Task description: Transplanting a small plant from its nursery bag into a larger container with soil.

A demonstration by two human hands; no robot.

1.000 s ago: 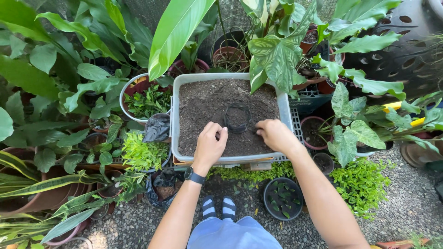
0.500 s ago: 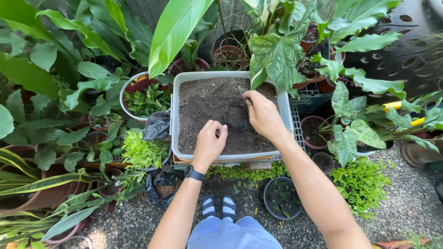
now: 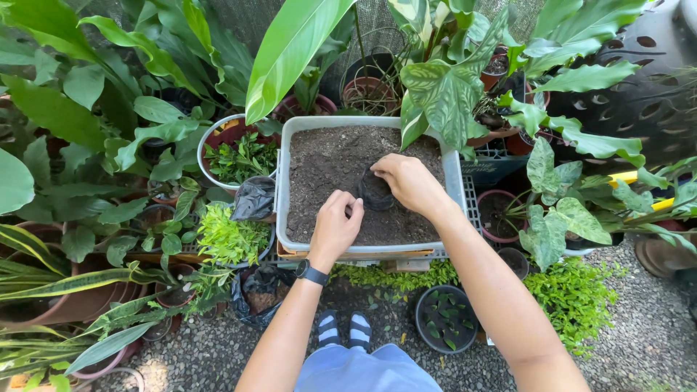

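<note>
**Small pot in the soil tub, both hands in**

The person is crouching over a grey rectangular tub (image 3: 283,189) filled with dark soil (image 3: 327,163). The tub is sitting on a slatted plastic crate (image 3: 472,196), not on a table, with gravel ground (image 3: 639,327) below.

The right hand (image 3: 410,181) is reaching in from 4 o'clock. Its grip is closing over the rim of a small black pot (image 3: 376,192), fingers wrapping the top edge. The pot is standing near the middle of the tub, slightly toward 3 o'clock, with its base sunk in or resting on the soil. I cannot tell how full it is.

The left hand (image 3: 335,225) is lying at 7 o'clock of the pot, just beside it, knuckles up on the soil near the tub's front wall. Its fingers are curling shut into a loose fist. Whether soil is inside that fist is hidden. A black wristwatch (image 3: 312,273) is showing on that wrist.

Around the tub:
- A crumpled black plastic bag (image 3: 254,197) is touching the wall at 9 o'clock.
- A white-rimmed pot (image 3: 207,141) of leafy greens is standing at 10 o'clock.
- A round black pot of seedlings (image 3: 445,319) is sitting on the gravel at 5 o'clock.
- Large leaves are overhanging the far rim at 12 and 1 o'clock.

Judgement: the step in hand looks like working soil at the small pot, with the right hand steadying it. Any further handling calls for keeping the pot upright and level, since its wall looks thin and soft, and for keeping the wrist low under the overhanging leaves.
</note>
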